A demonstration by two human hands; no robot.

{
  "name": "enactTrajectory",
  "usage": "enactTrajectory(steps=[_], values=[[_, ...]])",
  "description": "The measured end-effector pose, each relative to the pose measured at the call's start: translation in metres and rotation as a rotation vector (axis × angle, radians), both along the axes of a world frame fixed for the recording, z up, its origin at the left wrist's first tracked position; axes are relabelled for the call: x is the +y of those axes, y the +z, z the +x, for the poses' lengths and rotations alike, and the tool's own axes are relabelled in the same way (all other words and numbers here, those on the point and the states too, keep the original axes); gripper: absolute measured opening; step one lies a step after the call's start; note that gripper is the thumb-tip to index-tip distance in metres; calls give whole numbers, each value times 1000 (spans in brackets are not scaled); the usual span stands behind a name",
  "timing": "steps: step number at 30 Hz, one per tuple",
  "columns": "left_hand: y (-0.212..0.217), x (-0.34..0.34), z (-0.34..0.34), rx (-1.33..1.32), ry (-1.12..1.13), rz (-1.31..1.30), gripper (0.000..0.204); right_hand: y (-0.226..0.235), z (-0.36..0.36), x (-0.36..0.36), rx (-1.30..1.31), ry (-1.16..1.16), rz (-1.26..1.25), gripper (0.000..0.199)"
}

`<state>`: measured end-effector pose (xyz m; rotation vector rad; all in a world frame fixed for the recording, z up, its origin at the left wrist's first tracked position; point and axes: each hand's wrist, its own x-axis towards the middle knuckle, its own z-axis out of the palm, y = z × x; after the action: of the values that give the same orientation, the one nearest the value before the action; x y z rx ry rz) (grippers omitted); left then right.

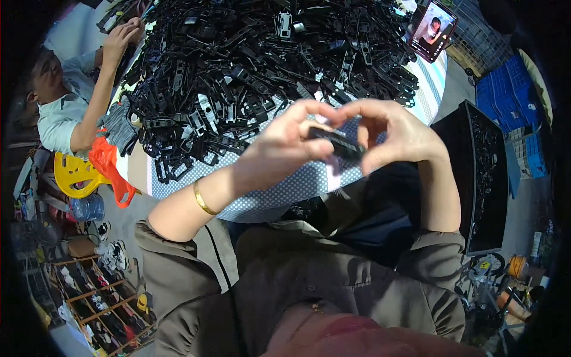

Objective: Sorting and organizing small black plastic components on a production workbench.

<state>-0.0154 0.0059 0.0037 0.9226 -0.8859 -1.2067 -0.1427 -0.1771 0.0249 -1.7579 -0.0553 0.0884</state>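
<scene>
A small black plastic part [336, 143], long and narrow, is held up over the near edge of the table between both my hands. Fingers and thumb of my left hand [285, 137] close on its left end. My right hand [399, 134] pinches the other end, its thumb below and its fingers curled above. What exact piece it is, I cannot make out. Just beyond my hands spreads a large heap of black plastic parts [238, 65], with a few pale and metallic pieces among them.
The heap lies on a table with a dotted cloth [250, 196]. A phone [433, 30] stands at the far right. Right of me is a black bin [485, 178] of parts. Another person [77, 101] works at the left, near an orange bag [110, 169] and a yellow stool [71, 175].
</scene>
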Motion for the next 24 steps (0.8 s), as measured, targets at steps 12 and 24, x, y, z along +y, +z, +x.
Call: enactTrajectory(steps=[12, 24], values=[[6, 1, 26, -1410, 257, -367, 32, -23, 19, -3, -415, -463, -759, 19], [21, 10, 58, -1981, 682, 192, 27, -32, 19, 33, -447, -366, -1025, 19]])
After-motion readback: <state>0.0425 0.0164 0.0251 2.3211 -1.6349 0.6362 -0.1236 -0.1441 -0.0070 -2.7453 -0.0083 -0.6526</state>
